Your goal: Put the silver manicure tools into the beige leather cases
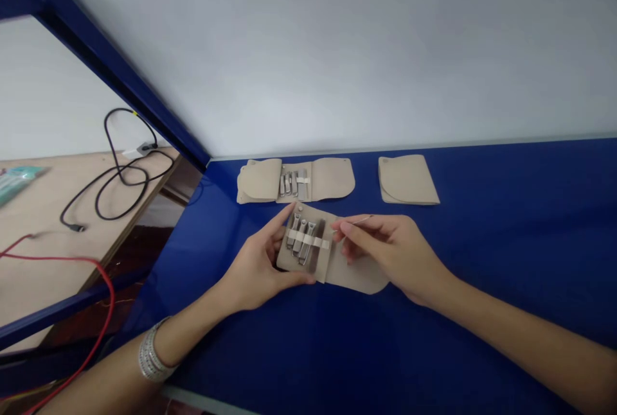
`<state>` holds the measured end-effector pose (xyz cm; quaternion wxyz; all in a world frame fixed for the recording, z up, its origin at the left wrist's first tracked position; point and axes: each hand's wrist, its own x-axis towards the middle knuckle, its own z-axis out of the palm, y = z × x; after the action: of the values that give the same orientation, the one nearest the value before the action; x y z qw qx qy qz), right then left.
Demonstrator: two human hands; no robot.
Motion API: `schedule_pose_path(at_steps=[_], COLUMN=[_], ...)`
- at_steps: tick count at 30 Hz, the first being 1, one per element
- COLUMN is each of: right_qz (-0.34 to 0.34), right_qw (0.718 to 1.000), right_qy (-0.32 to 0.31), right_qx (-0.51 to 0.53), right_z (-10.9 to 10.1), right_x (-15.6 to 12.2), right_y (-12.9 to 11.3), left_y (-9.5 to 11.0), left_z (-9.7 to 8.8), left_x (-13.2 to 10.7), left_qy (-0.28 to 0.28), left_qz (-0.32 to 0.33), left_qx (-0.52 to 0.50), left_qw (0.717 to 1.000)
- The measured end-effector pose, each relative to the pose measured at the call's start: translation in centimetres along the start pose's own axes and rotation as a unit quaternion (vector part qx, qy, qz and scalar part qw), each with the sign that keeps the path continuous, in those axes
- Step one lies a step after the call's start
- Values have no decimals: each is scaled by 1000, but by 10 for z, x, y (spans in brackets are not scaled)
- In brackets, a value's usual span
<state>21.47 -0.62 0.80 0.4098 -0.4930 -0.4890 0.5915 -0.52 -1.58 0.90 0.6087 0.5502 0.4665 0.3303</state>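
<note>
My left hand (258, 267) grips the left side of an unfolded beige manicure case (359, 270), thumb along its lower edge and index finger at the top corner. Several metal nail clippers (301, 241) sit in it under a pale elastic band (321, 243), beside a flat grey tool. Between the thumb and fingers of my right hand (395, 245) is a thin metal manicure tool (359, 220), held just over the case's right flap. Its exact kind is too small to make out, and my fingers hide part of it.
Behind, another open manicure case (332, 178) with clippers lies on the blue table (506, 222), overlapping folded ones. One closed case (409, 180) lies to the right. At left, a wooden bench (96, 235) bears a black cable (103, 174) and red cable (108, 286), past a blue frame post (125, 74).
</note>
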Motion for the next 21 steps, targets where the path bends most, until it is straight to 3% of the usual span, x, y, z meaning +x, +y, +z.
schedule_pose_path(at_steps=[9,21], right_qz=[-1,32], right_qw=[1000,999], right_qy=[7,-37], right_qx=[-1,23], right_z=[2,5], right_x=[1,-2], right_y=[-2,-5], left_y=[5,2], left_z=[3,1], left_x=[-1,-1], left_qy=[-33,-83], left_qz=[31,3], left_qx=[-24,-78], left_qw=[999,993])
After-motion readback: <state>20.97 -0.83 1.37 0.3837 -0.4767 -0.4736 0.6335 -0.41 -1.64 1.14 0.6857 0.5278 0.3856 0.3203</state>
